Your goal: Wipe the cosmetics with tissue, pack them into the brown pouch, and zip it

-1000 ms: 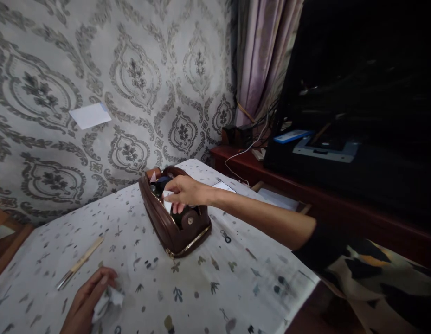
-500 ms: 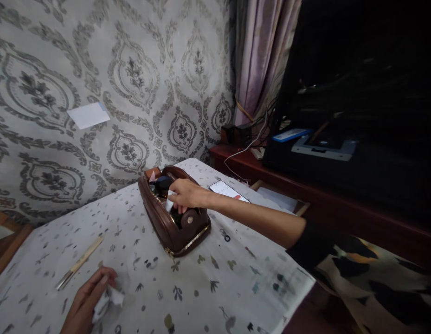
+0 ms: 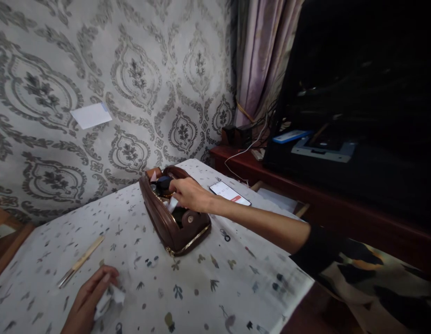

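A brown zippered leather bag (image 3: pixel 151 211) lies open on the patterned tablecloth, with a dark round item (image 3: pixel 163 184) and other small things inside. Over its opening reaches my right hand (image 3: pixel 190 194), fingers curled together against a white piece of tissue (image 3: pixel 172 204); the fingertips are partly hidden. At the lower left, my left hand (image 3: pixel 92 294) rests by the cloth, its fingers closed on a crumpled white tissue (image 3: pixel 114 297). Beyond the left hand is a slim brush-like stick (image 3: pixel 81 260) with a pale handle and metallic end.
A lit phone (image 3: pixel 231 193) lies right of the bag, behind my right forearm. Further right are an open drawer (image 3: pixel 278 200), a white cable (image 3: pixel 248 147) and a large dark screen (image 3: pixel 357 93). The patterned wall (image 3: pixel 138 41) rises behind the tablecloth (image 3: pixel 187 287).
My right hand has shifted slightly at the bag's opening, and the white tissue beneath its fingers has shifted slightly right. My left hand stays almost still with its tissue.
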A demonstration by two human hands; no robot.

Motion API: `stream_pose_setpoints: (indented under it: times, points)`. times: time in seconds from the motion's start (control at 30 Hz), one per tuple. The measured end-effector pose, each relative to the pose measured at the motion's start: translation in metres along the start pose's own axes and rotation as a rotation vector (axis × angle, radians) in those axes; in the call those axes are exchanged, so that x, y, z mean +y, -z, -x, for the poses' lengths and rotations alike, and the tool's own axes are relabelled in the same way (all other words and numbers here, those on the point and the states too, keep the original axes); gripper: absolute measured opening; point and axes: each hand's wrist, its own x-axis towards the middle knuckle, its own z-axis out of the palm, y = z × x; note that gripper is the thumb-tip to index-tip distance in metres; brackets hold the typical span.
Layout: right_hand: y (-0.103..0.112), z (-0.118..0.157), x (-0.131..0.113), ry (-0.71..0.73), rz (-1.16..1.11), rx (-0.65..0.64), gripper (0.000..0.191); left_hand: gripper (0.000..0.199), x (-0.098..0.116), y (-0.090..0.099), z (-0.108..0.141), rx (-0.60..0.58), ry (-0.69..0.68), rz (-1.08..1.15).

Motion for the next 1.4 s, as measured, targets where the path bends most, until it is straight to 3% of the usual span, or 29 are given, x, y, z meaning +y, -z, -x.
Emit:
stream_pose_setpoints:
  times: [0.17,0.33,0.47,0.53,0.6,0.7,0.8,0.87,0.97,1.0,1.07,1.17,1.33,1.4]
  points:
    - [-0.001,0.001,0.003,0.036,0.010,0.038,0.020,0.046,0.003,0.000,0.001,0.000,-0.065,-0.004]
    - [0.002,0.018,0.006,0.084,-0.010,0.241,0.016,0.046,0.010,-0.002,0.003,0.007,-0.061,0.008]
    - [-0.015,0.050,-0.003,0.212,-0.135,0.394,0.025,0.042,0.019,-0.006,0.005,-0.033,-0.093,0.036]
    - [-0.035,0.067,-0.010,0.366,-0.216,0.322,0.035,0.039,0.019,-0.008,0.006,-0.047,-0.126,0.060]
    - [-0.061,0.082,-0.017,0.530,-0.289,0.135,0.037,0.037,0.017,-0.011,0.006,-0.027,-0.110,0.082]
    - [-0.100,0.094,-0.030,0.623,-0.325,-0.090,0.037,0.039,0.011,-0.015,0.006,0.056,-0.065,0.117]
    - [-0.129,0.094,-0.044,0.455,-0.459,-0.230,0.035,0.044,0.006,-0.005,-0.002,0.193,-0.027,0.108]
    - [-0.144,0.089,-0.052,0.285,-0.625,-0.322,0.028,0.049,0.004,0.013,-0.013,0.315,-0.014,0.073]
    - [-0.167,0.079,-0.062,-0.064,-1.068,-0.525,0.023,0.051,0.001,0.047,-0.033,0.492,-0.033,-0.047]
    - [-0.174,0.075,-0.064,-0.166,-1.223,-0.541,0.023,0.048,-0.001,0.056,-0.038,0.513,-0.052,-0.095]
    - [-0.187,0.068,-0.067,-0.218,-1.307,-0.517,0.027,0.039,-0.007,0.067,-0.045,0.503,-0.093,-0.188]
    - [-0.196,0.063,-0.066,-0.242,-1.414,-0.484,0.039,0.033,-0.024,0.065,-0.043,0.435,-0.134,-0.310]
    - [-0.194,0.064,-0.059,-0.229,-1.586,-0.463,0.054,0.043,-0.046,0.055,-0.037,0.387,-0.211,-0.808]
    - [-0.192,0.065,-0.056,-0.221,-1.623,-0.458,0.055,0.045,-0.043,0.052,-0.036,0.392,-0.190,-0.854]
